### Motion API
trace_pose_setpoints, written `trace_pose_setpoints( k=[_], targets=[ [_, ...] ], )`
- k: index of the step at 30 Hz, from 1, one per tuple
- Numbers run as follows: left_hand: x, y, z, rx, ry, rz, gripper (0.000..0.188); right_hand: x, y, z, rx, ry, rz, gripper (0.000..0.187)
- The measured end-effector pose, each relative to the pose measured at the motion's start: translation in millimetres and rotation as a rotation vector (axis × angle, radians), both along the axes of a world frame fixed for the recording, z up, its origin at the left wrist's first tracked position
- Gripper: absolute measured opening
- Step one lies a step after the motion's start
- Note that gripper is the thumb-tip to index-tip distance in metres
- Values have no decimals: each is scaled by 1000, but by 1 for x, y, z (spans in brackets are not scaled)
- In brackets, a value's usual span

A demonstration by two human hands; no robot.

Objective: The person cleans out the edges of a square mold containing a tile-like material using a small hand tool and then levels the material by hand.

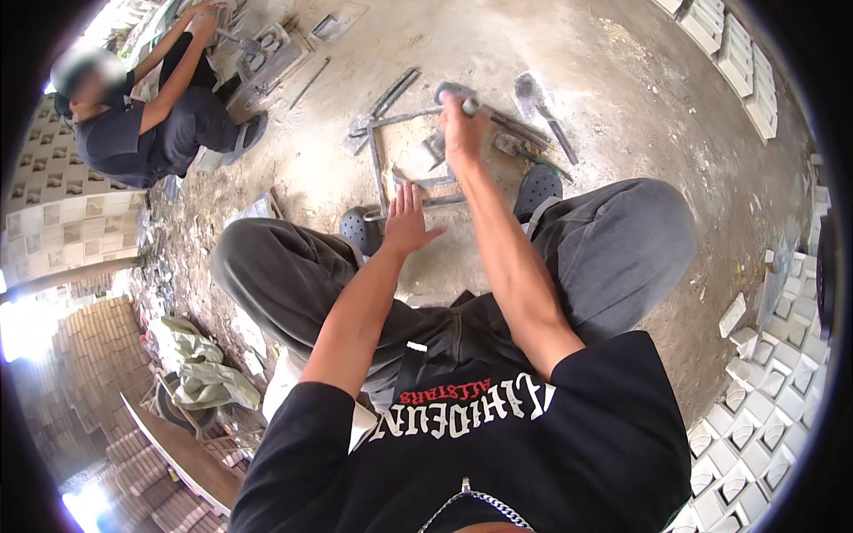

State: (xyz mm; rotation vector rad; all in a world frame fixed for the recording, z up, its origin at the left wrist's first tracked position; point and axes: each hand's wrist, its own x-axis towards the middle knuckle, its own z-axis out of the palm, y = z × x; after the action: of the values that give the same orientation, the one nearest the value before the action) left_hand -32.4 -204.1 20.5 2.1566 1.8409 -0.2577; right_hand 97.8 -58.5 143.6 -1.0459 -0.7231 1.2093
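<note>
The right hand (462, 133), just above the middle of the frame, is closed in a fist around the handle of a grey metal tool (404, 115) whose shaft runs out to the left across the top bar of a square metal frame (380, 164). The left hand (407, 220) lies open below it, fingers spread flat, pressing on the frame's near bar right at the toes of two dark perforated clogs (538, 185).

The frame lies on the bare concrete floor (622, 98) at the centre of the picture, between the squatting person's knees. Its bars are thin, flat and caked with dried grey cement, and small metal pieces lie inside it, too crusted to make out.

Judging by the grip, a slip of the tool could carry it down onto the spread left fingers, which sit close beneath its path; the floor is dusty and the frame could skid if the flat hand eases off.

Further right lies a trowel (533, 93) with a dull blade. In the upper left another person (151, 107) crouches over a similar mould. Along the right edge stand rows of pale cast blocks (755, 426), square and hollowed; at the lower left are stacked bricks (98, 355).
</note>
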Motion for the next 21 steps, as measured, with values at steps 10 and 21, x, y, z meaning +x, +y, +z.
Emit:
trace_pose_setpoints(
  k=[10, 21],
  targets=[
    [9, -1, -6, 214, -102, -47, 114, 77, 12, 8, 21, -101, -415, 27],
    [28, 32, 5, 39, -108, 39, 115, 91, -64, -119, -44, -774, -184, 34]
  ],
)
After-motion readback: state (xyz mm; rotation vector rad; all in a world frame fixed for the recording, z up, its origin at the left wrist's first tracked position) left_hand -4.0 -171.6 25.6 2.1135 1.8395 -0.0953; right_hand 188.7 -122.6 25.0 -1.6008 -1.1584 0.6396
